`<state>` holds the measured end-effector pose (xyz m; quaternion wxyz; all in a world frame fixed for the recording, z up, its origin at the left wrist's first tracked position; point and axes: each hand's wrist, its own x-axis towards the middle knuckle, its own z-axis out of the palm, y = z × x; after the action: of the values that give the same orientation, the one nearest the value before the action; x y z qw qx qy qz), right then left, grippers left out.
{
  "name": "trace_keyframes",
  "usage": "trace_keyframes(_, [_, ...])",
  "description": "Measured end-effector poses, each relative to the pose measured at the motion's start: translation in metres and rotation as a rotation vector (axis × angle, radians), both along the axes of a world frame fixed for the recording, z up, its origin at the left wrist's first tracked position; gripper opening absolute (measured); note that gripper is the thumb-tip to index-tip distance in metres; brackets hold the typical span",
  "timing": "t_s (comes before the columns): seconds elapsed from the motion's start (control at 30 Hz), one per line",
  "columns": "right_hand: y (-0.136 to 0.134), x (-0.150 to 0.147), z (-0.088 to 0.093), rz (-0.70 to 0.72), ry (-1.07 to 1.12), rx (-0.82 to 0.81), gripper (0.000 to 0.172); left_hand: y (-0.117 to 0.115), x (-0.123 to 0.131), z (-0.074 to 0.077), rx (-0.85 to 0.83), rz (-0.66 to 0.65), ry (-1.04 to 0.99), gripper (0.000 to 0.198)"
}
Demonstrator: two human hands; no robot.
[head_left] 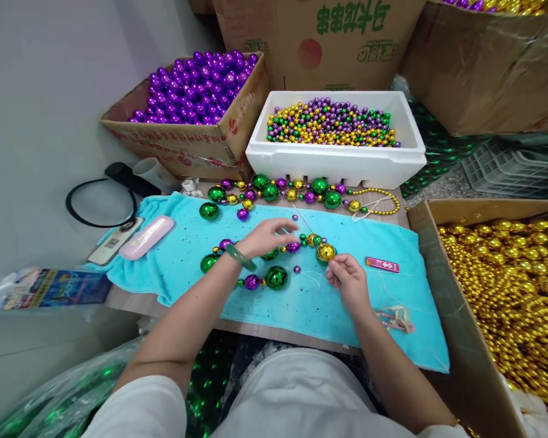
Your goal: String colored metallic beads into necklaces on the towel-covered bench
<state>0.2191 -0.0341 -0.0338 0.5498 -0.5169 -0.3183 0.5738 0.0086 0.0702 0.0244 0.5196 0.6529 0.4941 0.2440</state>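
the right grip pinches a large, shiny gold round bead, the left grip half-spread above the green, gold and purple bead strand between the wood-toned table's near and far edges, beads likely light, slippery, best pinched by their sides.

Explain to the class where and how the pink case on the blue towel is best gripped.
Probably across the middle of the pink case, coming from above and its right side. It is long and rounded, lying at a slant; blue towel borders its right, while a flat pale object crowds its left.
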Motion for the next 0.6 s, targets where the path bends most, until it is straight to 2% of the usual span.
trace_keyframes(0.1, [-0.001,0.005,-0.003,-0.008,0.020,-0.012,0.029,0.040,-0.044,-0.008,0.290,0.449,0.273,0.012])
trace_keyframes(0.17, [-0.003,0.006,-0.004,-0.005,0.023,-0.036,0.029,0.063,-0.067,-0.018,0.301,0.596,0.397,0.014])
trace_keyframes(0.23, [-0.006,0.005,-0.004,-0.001,0.024,-0.061,0.030,0.077,-0.081,-0.028,0.164,0.611,0.504,0.021])
trace_keyframes(0.3, [-0.008,0.004,-0.004,0.009,0.018,-0.073,0.031,0.081,-0.086,-0.034,0.039,0.577,0.541,0.025])
trace_keyframes(0.37, [-0.011,0.003,-0.002,0.023,0.003,-0.069,0.030,0.077,-0.085,-0.036,-0.012,0.556,0.512,0.026])
trace_keyframes(0.47, [-0.013,0.003,-0.001,0.050,-0.026,-0.053,0.028,0.060,-0.078,-0.031,-0.042,0.536,0.415,0.016])
trace_keyframes(0.53, [-0.015,0.002,0.000,0.074,-0.040,-0.038,0.026,0.043,-0.070,-0.024,-0.117,0.525,0.152,0.014])
trace_keyframes(0.6, [-0.015,0.000,0.001,0.101,-0.052,-0.022,0.026,0.025,-0.061,-0.016,-0.238,0.516,-0.272,0.018])
